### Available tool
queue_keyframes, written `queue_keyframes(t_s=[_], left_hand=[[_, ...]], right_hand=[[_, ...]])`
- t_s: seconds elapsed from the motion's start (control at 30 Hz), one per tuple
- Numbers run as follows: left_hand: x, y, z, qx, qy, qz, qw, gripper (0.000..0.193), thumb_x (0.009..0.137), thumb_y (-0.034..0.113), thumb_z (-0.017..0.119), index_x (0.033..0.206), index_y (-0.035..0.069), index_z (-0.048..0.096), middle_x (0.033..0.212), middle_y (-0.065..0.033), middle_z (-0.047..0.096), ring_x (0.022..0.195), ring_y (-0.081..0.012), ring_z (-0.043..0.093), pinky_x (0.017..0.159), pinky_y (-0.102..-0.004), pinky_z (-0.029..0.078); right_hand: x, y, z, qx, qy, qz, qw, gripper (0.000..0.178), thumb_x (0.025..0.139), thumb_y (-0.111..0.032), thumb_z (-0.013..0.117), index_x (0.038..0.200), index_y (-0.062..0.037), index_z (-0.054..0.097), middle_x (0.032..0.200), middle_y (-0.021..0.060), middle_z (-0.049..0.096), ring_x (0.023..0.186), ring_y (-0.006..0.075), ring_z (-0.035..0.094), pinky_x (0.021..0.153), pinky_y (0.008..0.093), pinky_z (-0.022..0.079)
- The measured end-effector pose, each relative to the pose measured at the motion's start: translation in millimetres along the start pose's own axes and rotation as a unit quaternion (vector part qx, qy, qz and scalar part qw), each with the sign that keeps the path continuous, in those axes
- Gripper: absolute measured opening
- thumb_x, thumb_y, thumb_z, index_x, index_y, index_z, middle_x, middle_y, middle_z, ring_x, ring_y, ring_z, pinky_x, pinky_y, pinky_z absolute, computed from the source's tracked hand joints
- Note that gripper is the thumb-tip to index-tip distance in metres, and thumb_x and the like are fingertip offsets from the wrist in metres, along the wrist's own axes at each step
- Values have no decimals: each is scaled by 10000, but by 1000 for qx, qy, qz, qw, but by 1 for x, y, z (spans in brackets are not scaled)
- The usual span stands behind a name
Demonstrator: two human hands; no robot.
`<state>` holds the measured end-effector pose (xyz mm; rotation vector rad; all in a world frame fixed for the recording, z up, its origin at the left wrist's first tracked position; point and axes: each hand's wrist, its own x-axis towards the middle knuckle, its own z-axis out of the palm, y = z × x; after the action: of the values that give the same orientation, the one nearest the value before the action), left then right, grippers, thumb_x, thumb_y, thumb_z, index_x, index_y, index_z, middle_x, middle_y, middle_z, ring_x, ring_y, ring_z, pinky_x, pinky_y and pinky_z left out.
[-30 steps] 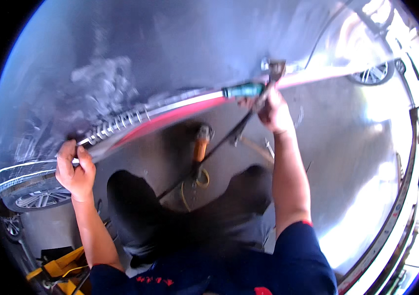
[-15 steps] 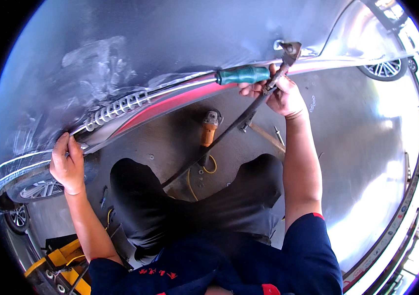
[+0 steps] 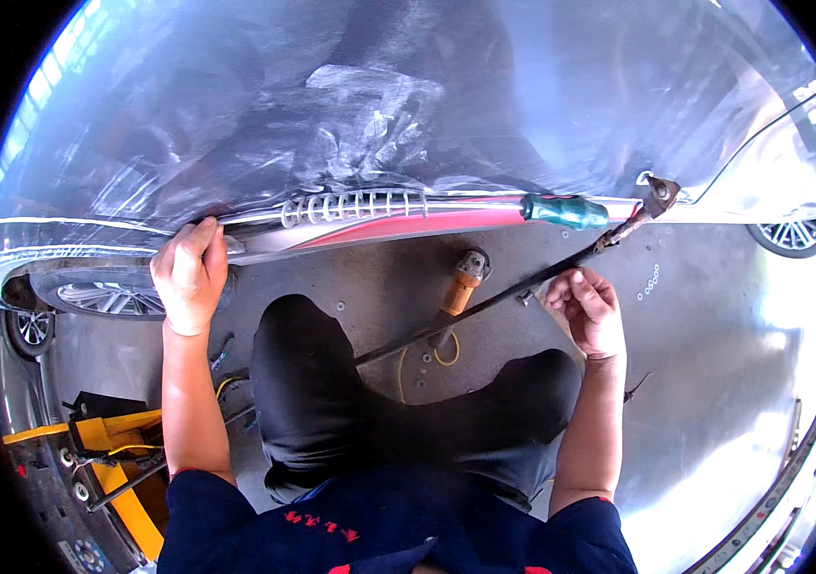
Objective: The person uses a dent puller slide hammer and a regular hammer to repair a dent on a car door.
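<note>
A long thin metal rod with a green handle lies along the lower edge of a dented, scuffed grey car panel. It passes through a row of metal rings fixed to the panel. My left hand is closed at the rod's far end, by the rear wheel; its fingers hide the tip. A dark bar slants from my left knee up to a bracket at the panel's edge. Just below this bar, apart from it, is my right hand, fingers curled, their contents hidden.
An orange angle grinder with a yellow cord lies on the floor between my knees. A hammer shows partly behind my right hand. Small rings lie farther right. Yellow equipment stands at lower left, below a car wheel.
My right hand has come off the bar and green handle and moved down below the bar. My left hand stays at the rod's end. The whole view has shifted, showing more of the panel.
</note>
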<state>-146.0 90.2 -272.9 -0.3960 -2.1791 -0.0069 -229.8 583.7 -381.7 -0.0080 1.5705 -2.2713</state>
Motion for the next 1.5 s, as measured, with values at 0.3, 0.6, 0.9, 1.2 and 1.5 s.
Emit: queue_keyframes(t_s=[0.3,0.6,0.9,1.2,1.5], left_hand=[[1,-1,-5,-10,-20,-10,1000,238,820,-64,726,976,49,586,765,-127,656,628,-308,653,544,-381,512],[-6,-4,-2,-2,3,-25,1000,293,775,-42,763,1009,75,630,793,-104,656,643,-305,646,556,-390,510],[0,3,2,-5,17,-13,1000,293,744,-19,783,944,96,603,796,-77,658,629,-283,655,548,-375,520],[-12,-2,-6,-17,33,-38,999,302,738,-13,791,956,100,614,751,-54,643,612,-252,654,548,-354,524],[-8,0,22,-23,37,-70,997,231,783,24,783,949,78,631,874,-61,724,707,-226,704,641,-320,563]], right_hand=[[12,-48,115,109,-1,-35,993,380,1012,-372,574,1084,-8,655,989,154,726,762,142,667,699,295,599],[20,-34,133,116,65,-91,987,303,1002,-337,603,990,-41,667,880,127,736,663,127,652,599,288,595],[20,-34,137,143,80,-124,979,275,984,-313,636,938,-47,688,859,102,732,657,131,650,611,291,576],[23,-31,148,135,62,-106,983,367,982,-355,621,913,-2,697,869,122,728,654,170,661,626,316,586],[18,-31,120,110,21,-100,989,363,989,-320,609,1103,24,642,981,144,709,862,203,676,791,375,582]])
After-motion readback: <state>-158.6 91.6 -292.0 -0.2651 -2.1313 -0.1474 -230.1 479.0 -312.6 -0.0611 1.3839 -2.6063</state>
